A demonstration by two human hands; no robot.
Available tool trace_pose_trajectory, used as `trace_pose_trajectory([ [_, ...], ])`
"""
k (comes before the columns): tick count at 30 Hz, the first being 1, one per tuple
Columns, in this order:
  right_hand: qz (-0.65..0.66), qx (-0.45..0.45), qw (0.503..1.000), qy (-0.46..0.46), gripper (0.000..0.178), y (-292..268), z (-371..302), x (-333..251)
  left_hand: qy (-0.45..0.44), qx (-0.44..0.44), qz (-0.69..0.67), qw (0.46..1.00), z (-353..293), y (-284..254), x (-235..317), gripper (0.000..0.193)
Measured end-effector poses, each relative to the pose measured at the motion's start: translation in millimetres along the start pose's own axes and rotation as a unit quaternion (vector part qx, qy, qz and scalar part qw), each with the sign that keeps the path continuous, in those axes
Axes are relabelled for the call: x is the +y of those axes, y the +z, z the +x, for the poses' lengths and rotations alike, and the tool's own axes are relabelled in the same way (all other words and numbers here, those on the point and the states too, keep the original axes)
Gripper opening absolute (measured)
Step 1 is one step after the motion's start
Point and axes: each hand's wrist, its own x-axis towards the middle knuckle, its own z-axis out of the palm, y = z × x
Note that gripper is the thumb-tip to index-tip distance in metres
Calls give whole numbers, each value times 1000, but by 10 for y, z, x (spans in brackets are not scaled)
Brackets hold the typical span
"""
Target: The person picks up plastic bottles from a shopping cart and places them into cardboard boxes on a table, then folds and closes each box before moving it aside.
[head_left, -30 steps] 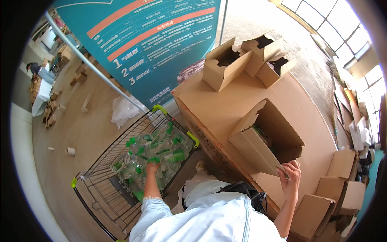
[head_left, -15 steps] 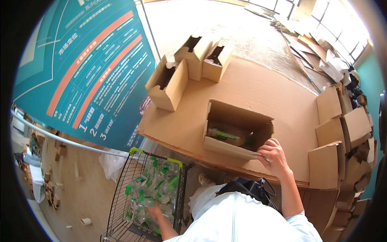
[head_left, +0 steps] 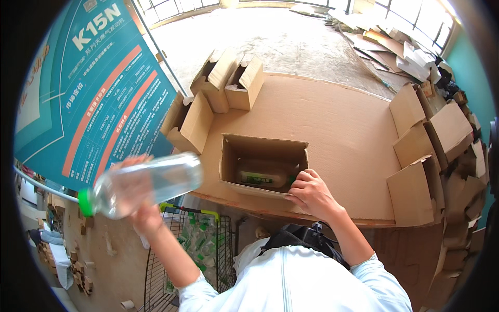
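Big teal banner (head_left: pixel 104 88) filling the upper left of the frame, and it's all text: large white Latin characters and numerals up top, then slanted rows of small Chinese print plus two orange-red heading bars. There's lettering on the green label of the bottle lying inside (head_left: pixel 257 178) the open cardboard box (head_left: pixel 265 149) too, dead centre.

Left of centre, the person's left hand (head_left: pixel 149 218) is wrapped round a clear plastic bottle (head_left: pixel 174 178), green cap pointing left, a bit blurry, covering the banner's bottom edge from here. Right hand (head_left: pixel 314 196) is pinching the box's near right corner.

Pretty cluttered otherwise: three narrow cartons (head_left: pixel 195 127) bunched upper left of the box on a big cardboard surface (head_left: pixel 338 135), more open boxes (head_left: pixel 410 195) crowding the right edge, and a wire shopping cart (head_left: pixel 215 212) of bottles at lower left, partly blocked by the left forearm.
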Motion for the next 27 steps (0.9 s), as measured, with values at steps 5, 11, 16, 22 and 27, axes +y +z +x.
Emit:
trace_pose_trajectory([
  [5, 1, 49, 999, -7, 14, 17, -42, 116, -41, -387, 107, 915, 415, 1466, -170, 66],
  [11, -1, 108, 994, -23, 15, 112, -86, 127, -90, -696, 247, 668, 218, 1880, -1164, 77],
  [16, 29, 117, 992, -32, 15, 161, -106, 165, -198, -888, 253, 328, -401, 1929, -2195, 91],
  [22, 45, 109, 993, -19, 15, 155, -165, 165, -119, -914, 239, 305, -539, 2111, -2290, 87],
  [27, 55, 135, 989, -8, 15, 154, -93, 284, -209, -884, 353, 222, -447, 2171, -1899, 58],
])
